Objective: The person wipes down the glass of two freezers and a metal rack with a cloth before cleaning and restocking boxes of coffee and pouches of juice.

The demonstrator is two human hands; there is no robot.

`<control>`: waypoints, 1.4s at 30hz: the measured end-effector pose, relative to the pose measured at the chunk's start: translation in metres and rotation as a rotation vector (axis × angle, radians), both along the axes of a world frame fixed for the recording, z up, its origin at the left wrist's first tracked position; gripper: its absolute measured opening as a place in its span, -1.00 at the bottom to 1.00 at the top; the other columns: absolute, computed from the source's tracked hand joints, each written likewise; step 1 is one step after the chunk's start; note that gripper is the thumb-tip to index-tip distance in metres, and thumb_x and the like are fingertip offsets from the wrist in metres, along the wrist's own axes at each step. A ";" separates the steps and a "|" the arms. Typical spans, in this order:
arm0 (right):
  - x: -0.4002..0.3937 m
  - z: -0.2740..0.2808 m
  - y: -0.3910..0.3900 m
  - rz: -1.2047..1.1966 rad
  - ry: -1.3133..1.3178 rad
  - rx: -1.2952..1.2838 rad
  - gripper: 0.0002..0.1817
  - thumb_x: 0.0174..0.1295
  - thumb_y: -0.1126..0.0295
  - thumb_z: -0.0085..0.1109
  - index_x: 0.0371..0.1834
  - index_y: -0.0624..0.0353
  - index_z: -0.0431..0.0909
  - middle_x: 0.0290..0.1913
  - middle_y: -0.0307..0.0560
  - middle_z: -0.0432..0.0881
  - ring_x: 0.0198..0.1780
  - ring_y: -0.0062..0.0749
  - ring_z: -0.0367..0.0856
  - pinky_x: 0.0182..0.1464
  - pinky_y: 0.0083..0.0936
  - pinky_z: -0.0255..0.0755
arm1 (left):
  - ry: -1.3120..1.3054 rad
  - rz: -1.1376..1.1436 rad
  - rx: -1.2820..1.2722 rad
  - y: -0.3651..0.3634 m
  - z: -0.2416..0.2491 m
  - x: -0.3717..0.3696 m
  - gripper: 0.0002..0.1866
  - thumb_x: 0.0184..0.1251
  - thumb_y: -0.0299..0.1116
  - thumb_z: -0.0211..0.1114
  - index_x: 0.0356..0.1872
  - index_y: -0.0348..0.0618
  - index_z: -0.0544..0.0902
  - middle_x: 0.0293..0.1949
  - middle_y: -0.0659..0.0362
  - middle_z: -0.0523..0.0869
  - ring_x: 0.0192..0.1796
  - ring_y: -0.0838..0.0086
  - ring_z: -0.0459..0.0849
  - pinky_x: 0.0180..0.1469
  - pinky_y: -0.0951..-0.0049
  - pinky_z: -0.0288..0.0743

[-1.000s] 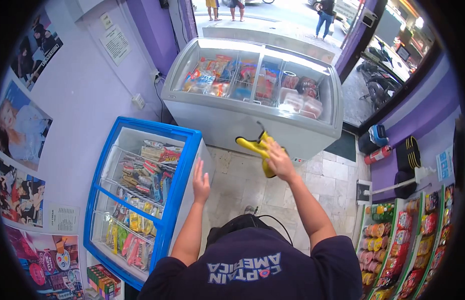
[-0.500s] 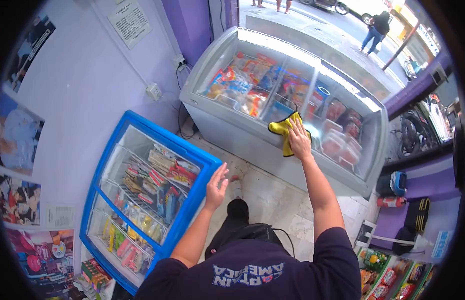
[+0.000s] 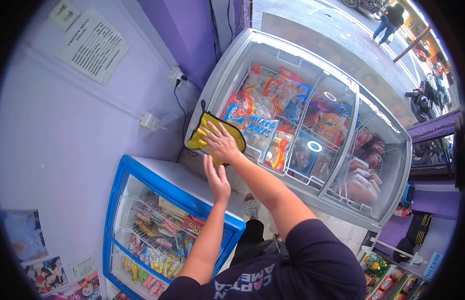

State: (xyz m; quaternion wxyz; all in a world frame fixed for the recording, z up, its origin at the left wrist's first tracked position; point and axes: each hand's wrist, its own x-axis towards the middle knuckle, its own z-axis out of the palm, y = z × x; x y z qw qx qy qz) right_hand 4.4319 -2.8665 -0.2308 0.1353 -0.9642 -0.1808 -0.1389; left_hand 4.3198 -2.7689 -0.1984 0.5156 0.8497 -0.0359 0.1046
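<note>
My right hand [image 3: 223, 143] lies with its fingers extended over a yellow cloth [image 3: 201, 132] with dark edging, holding it against the left end of the grey chest freezer [image 3: 220, 75]. Part of the cloth is hidden under the palm. Just below, my left hand [image 3: 218, 184] is raised with its fingers straight and nothing in them, its fingertips overlapping the cloth's lower edge in this view. Through the freezer's glass top show bags of frozen food, among them a bag marked "Mixed Balls" [image 3: 260, 131].
A smaller freezer with a blue frame [image 3: 112, 215] stands at the lower left, packed with wrapped items. Cords hang by a wall socket [image 3: 150, 121]. Shelves of packaged goods [image 3: 387, 282] are at the lower right. Outside, a person [image 3: 391, 22] stands in the street.
My right hand has carried the cloth leftward from the freezer's front middle to its left end. My left hand has come close beside it. The view has shifted.
</note>
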 end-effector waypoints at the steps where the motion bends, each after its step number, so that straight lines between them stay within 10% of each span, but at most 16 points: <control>1: -0.006 0.008 -0.027 0.034 0.097 0.011 -0.50 0.32 0.05 -0.01 0.30 -0.11 0.49 0.55 -0.25 0.15 0.60 -0.23 -0.09 0.59 -0.07 -0.31 | -0.016 0.018 -0.014 -0.007 -0.003 0.015 -0.48 0.53 -0.34 0.03 0.42 -0.33 0.23 0.49 -0.11 0.15 0.51 0.01 0.13 0.49 0.14 0.03; 7: -0.108 0.040 -0.292 -0.828 0.020 -0.231 -0.34 0.42 0.06 -0.11 0.56 -0.09 0.07 0.60 -0.25 0.01 0.61 -0.27 -0.12 0.57 -0.17 -0.24 | 0.016 0.090 0.197 -0.045 -0.044 0.064 -0.41 0.56 -0.17 -0.04 0.48 -0.23 0.15 0.54 -0.08 0.04 0.58 -0.02 -0.07 0.48 -0.22 -0.25; 14: -0.050 0.036 -0.349 -1.356 0.093 -0.254 -0.29 0.44 -0.13 -0.25 0.53 0.05 0.15 0.57 0.05 0.05 0.59 -0.02 -0.08 0.55 -0.06 -0.23 | -0.019 0.241 0.407 -0.071 -0.049 0.069 -0.38 0.56 -0.09 -0.12 0.49 -0.24 0.13 0.54 -0.05 0.06 0.59 0.03 -0.10 0.49 -0.19 -0.32; 17: 0.067 0.042 -0.292 -1.026 -0.052 -0.108 -0.18 0.38 -0.30 -0.29 0.51 0.06 0.17 0.56 0.10 0.04 0.59 0.02 -0.12 0.56 -0.08 -0.30 | -0.043 0.255 0.439 -0.074 -0.052 0.070 -0.37 0.57 -0.04 -0.19 0.48 -0.26 0.16 0.54 -0.03 0.07 0.59 0.07 -0.05 0.50 -0.16 -0.28; 21: 0.113 0.045 -0.142 -0.557 -0.062 0.031 -0.24 0.26 0.19 -0.03 0.52 0.26 0.08 0.57 0.05 0.04 0.60 -0.02 -0.10 0.57 -0.04 -0.24 | -0.030 0.247 0.420 -0.069 -0.054 0.069 -0.33 0.56 0.02 -0.22 0.48 -0.27 0.15 0.55 -0.07 0.04 0.58 0.02 -0.05 0.50 -0.13 -0.27; 26: 0.011 0.020 -0.054 -0.049 0.041 0.083 -0.39 0.16 0.15 0.09 0.35 -0.06 0.43 0.57 -0.22 0.11 0.60 -0.16 -0.06 0.57 0.00 -0.23 | -0.195 0.361 0.337 -0.065 -0.073 0.070 -0.31 0.57 0.08 -0.24 0.50 -0.23 0.11 0.54 -0.15 0.01 0.57 -0.05 -0.06 0.49 -0.15 -0.16; 36: -0.286 0.030 -0.246 -0.809 0.203 -0.009 -0.29 0.23 0.02 0.12 0.48 -0.14 0.25 0.60 -0.16 -0.02 0.60 -0.01 -0.13 0.54 -0.03 -0.18 | -0.018 0.499 0.416 -0.061 -0.086 0.075 -0.36 0.57 -0.01 -0.12 0.49 -0.20 0.11 0.56 -0.02 -0.01 0.59 0.10 -0.05 0.46 -0.20 -0.10; 42: -0.242 0.044 -0.330 -1.026 -0.108 0.242 -0.32 0.29 0.16 0.12 0.47 0.11 0.25 0.57 0.07 0.00 0.54 0.10 0.03 0.50 0.00 -0.05 | 0.035 0.519 0.503 -0.069 -0.079 0.075 -0.28 0.56 0.11 -0.21 0.49 -0.26 0.07 0.56 -0.01 -0.04 0.58 0.11 -0.03 0.48 -0.19 -0.12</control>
